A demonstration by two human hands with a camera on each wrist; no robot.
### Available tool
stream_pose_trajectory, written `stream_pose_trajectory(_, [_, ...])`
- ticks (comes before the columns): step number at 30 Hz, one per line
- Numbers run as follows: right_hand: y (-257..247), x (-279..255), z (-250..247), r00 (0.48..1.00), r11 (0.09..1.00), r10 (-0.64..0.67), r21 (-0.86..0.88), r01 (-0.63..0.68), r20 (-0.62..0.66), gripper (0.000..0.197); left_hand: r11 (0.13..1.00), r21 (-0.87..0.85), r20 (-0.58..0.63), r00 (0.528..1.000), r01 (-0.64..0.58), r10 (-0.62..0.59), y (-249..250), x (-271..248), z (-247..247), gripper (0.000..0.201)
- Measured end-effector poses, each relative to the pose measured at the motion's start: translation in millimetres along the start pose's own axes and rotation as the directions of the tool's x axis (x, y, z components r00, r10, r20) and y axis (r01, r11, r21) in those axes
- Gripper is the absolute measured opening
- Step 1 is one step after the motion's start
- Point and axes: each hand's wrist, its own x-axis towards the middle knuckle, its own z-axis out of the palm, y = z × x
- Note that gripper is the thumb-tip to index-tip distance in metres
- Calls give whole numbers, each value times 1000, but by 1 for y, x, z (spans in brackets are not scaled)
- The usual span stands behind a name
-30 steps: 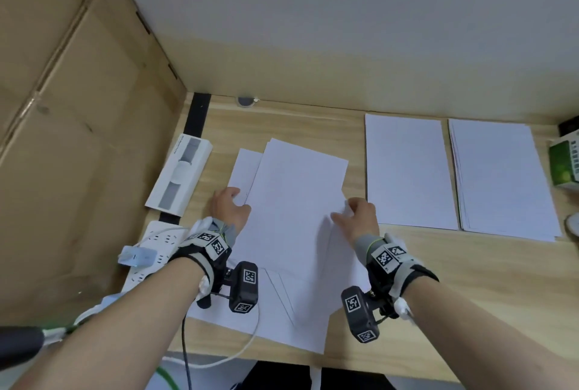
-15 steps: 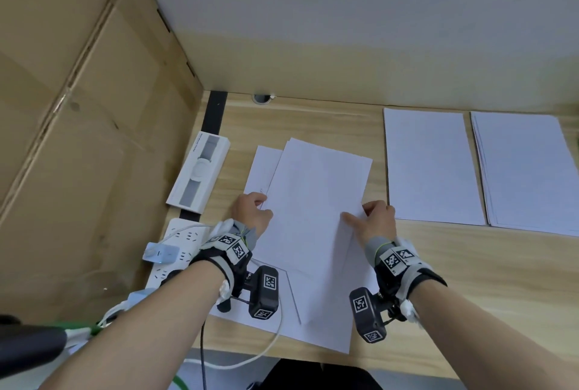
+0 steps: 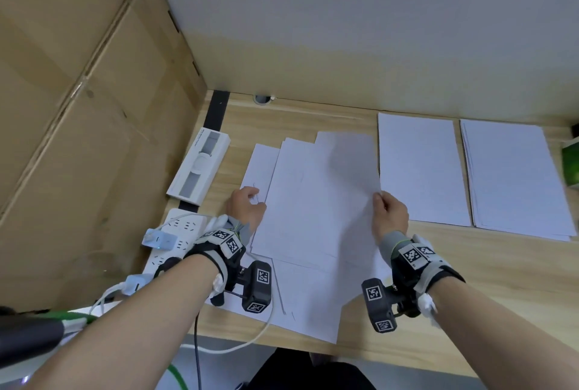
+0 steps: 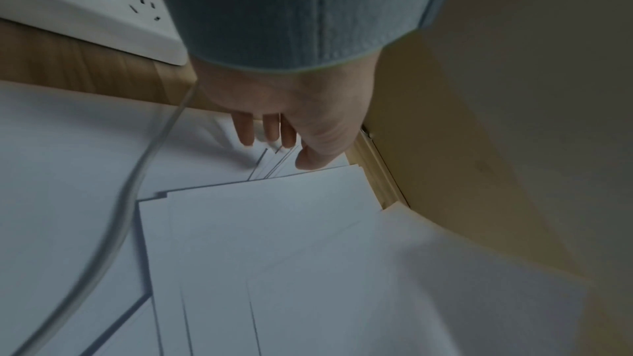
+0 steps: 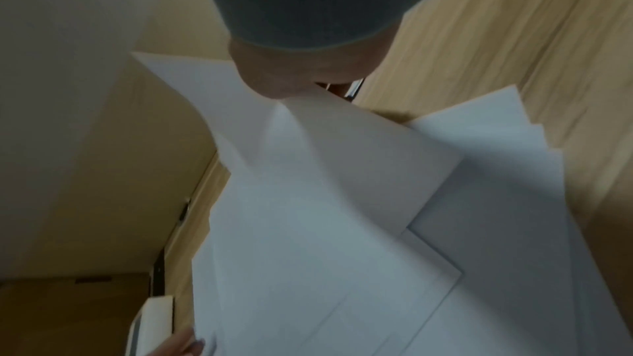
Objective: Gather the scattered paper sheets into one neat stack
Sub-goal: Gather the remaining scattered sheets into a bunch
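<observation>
Several loose white sheets (image 3: 297, 220) lie overlapped and skewed in the middle of the wooden desk (image 3: 470, 280). My left hand (image 3: 250, 201) pinches their left edge, thumb on top, as the left wrist view shows (image 4: 291, 142). My right hand (image 3: 383, 204) pinches the right edge of the top sheet (image 3: 344, 167), which is lifted and bowed. In the right wrist view this sheet (image 5: 308, 172) curves up into the hand (image 5: 281, 83). A single sheet (image 3: 418, 170) and a squared stack (image 3: 513, 179) lie flat to the right.
A white power strip (image 3: 175, 233) with plugs and a white box (image 3: 200, 167) sit left of the sheets, against a cardboard wall (image 3: 78, 107). A green box (image 3: 570, 164) stands at the far right edge. A white cable (image 3: 250, 339) hangs over the desk's front edge.
My right hand has raised the top sheet's right edge and drawn it rightward, fanning it off the pile. The left hand stays at the pile's left edge.
</observation>
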Motion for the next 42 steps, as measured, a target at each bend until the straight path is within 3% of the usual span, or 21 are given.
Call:
stream_pose_trajectory(3, [2,5,-18,1000,998,8,59,-7,-17,37,998,-58,-13,1000,13,-14,3,-10,0,34])
stream_pose_trajectory(7, [7,6,-26,994,994,77,70,-82,83,35,980,-180,21,997,81,-78,6,-24,6,20])
stream_pose_trajectory(11, [6,3,-6,986,991,99,76,-110,133,33,892,-388,176,968,234,-178,16,-27,8,24])
stream_pose_trajectory(14, [1,1,15,979,990,107,72,-122,176,34,925,-325,210,969,197,-133,14,-19,8,25])
stream_pose_trajectory(16, [-3,-2,23,969,988,125,67,-142,212,35,953,-243,206,970,181,-132,9,-13,8,38])
stream_pose_trajectory(18, [-5,1,31,959,983,161,44,-176,234,27,973,-152,178,973,172,-144,4,-2,9,39])
stream_pose_trajectory(22, [-10,2,37,952,974,227,-19,-228,206,7,997,61,189,981,38,-49,4,7,8,34])
stream_pose_trajectory(25, [-12,3,43,946,965,261,-59,-255,193,22,989,143,232,971,31,-63,3,12,11,33])
stream_pose_trajectory(28, [-9,6,47,939,955,296,-76,-287,175,30,973,227,208,973,49,-98,4,18,15,14])
stream_pose_trajectory(31, [-9,9,42,939,952,306,-71,-298,157,12,971,239,205,976,22,-73,7,18,17,34])
stream_pose_trajectory(35, [-5,14,33,952,962,274,-52,-269,138,14,984,167,164,983,55,-83,9,20,16,9])
stream_pose_trajectory(38, [-1,16,29,950,958,286,-61,-280,125,24,988,153,60,997,38,-48,8,21,18,38])
stream_pose_trajectory(42, [0,17,30,946,964,263,-77,-253,190,25,985,172,63,997,33,-45,14,21,19,43])
